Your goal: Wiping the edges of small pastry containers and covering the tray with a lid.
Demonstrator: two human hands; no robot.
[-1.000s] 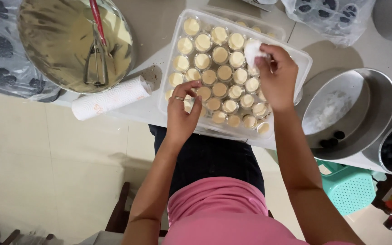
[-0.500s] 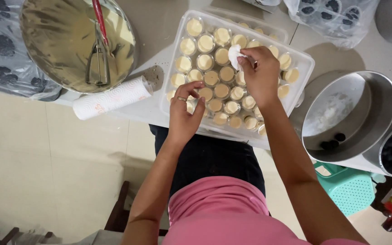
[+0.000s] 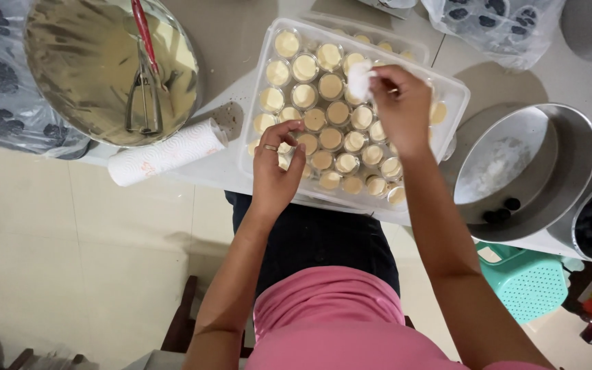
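Carefully, the right hand (image 3: pixel 400 106) is pinching a small wad of white tissue (image 3: pixel 359 79) between thumb and fingertips, closed on it, and is holding it just above the cups in the upper middle part of the clear plastic tray (image 3: pixel 455 92). The left hand (image 3: pixel 275 168) is resting at the near left side of the same tray, fingers curled in with the thumb close to them; it is touching the rim of one small cup (image 3: pixel 307 142), though I cannot tell whether it is truly gripping it. The tray is standing on the desk (image 3: pixel 231 168) and is filled with rows of small round cups of pale yellow batter. For wiping well, I judge that the tissue should be touching only the rim and not dipping into the batter, while the other hand is keeping the cup steady so that its neighbours are not tipping. Farther out to the left, a roll of paper towel (image 3: pixel 166 152) is lying beside the tray, and a large metal bowl (image 3: pixel 70 62) with batter and a scoop (image 3: pixel 144 82) is standing behind it. To the right, a metal pan (image 3: pixel 570 157) with white powder is sitting near the tray.
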